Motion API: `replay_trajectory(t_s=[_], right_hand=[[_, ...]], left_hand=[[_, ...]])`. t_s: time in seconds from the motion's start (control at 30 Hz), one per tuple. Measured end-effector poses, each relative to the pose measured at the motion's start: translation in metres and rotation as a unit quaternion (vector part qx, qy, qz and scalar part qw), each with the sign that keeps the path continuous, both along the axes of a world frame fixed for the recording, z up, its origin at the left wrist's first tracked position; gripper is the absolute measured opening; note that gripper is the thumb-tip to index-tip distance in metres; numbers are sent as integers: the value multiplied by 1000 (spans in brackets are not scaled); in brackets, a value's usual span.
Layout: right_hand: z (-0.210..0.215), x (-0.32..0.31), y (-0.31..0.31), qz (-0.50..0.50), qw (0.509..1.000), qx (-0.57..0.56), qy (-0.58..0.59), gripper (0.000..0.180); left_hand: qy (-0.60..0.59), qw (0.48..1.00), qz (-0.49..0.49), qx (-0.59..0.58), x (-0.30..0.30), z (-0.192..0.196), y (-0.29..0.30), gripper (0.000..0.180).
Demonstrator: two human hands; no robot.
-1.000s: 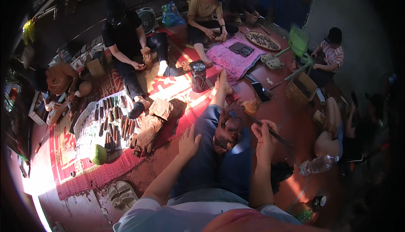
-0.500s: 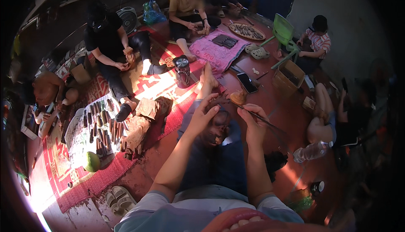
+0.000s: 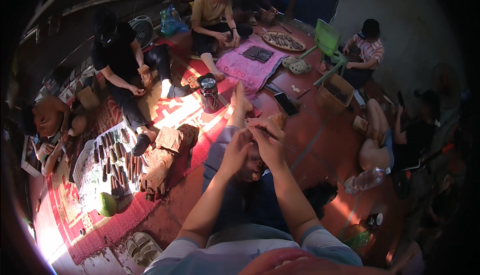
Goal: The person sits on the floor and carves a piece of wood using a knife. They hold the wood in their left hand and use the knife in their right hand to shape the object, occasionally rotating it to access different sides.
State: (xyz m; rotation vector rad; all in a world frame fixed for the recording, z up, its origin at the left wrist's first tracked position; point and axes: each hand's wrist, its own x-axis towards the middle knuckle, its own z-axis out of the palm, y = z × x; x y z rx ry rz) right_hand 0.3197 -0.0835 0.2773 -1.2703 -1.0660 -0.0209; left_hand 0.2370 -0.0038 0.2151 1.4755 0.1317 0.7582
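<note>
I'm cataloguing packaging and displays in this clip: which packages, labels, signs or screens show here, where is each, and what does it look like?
Phone: flat on the red floor beyond the hands, dark rectangular screen.
Cardboard box: by the green chair, open, brown.
Plastic bottle: lying on the floor, right, clear.
Sack: spread flat, pink, printed.

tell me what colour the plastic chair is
Green; the chair shows best in the head view.

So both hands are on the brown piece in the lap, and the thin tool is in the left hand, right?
Not quite. The head view shows the thin tool in the right hand, not the left hand. Both hands are on the brown piece in the lap.
</note>
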Motion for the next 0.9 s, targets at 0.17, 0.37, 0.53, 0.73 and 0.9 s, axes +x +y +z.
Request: replay_trajectory(t_s=[0.17, 0.37, 0.53, 0.73, 0.9], right_hand=[[7, 5, 2, 50, 998, 11, -28, 7], [4, 29, 16, 134, 991, -2, 11, 6], [-7, 33, 6, 95, 994, 33, -36, 10], [-7, 22, -43, 80, 960, 164, 211, 13], [-21, 5, -70, 27, 946, 137, 291, 14]], left_hand=[[-76, 987, 97, -103, 8, -17, -22, 32], [-119, 976, 98, -157, 19, -30, -19, 32], [-42, 988, 125, -80, 11, -23, -20, 35], [64, 984, 162, 41, -4, -15, 4, 27], [-4, 988, 146, -46, 6, -21, 0, 25]])
